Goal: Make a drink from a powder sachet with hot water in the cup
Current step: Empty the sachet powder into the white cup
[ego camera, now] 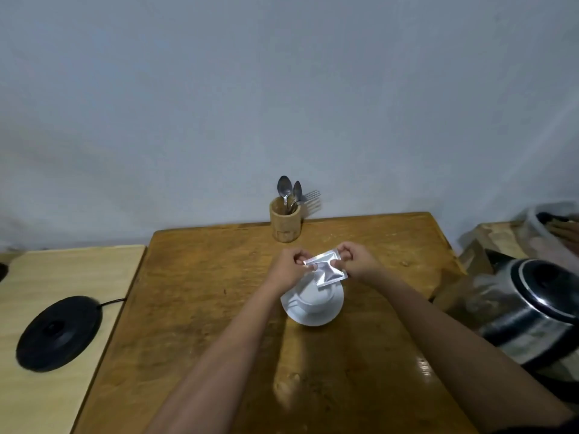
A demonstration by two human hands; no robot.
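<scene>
**Sachet held over cup, both hands pinching**

The left hand [289, 266] is pinching the left upper edge of the silver sachet [326, 269], fingers closed on the foil. The right hand [357, 261] is pinching the right upper edge, fingers likewise closed on it. The sachet is hanging tilted between the 2 hands, its lower corner lying in front of the white cup [313, 297], so part of the cup's rim is being hidden; whether foil and cup are touching cannot be told. Whether the sachet is torn cannot be told.

The cup is sitting on a white saucer [316, 319], near the middle of the brown wooden table [203, 308]. Both forearms are reaching in from the near edge, the left one covering part of the saucer's left side.

Surroundings: a wooden holder [285, 225] is standing at the table's far edge against the wall, holding 2 spoons [285, 187] and a fork [310, 195]. A steel kettle [532, 311] is standing at the right edge, blurred. On a paler table [62, 270] to the left, a black kettle base [59, 332] is lying with its cord running toward the brown table.
</scene>
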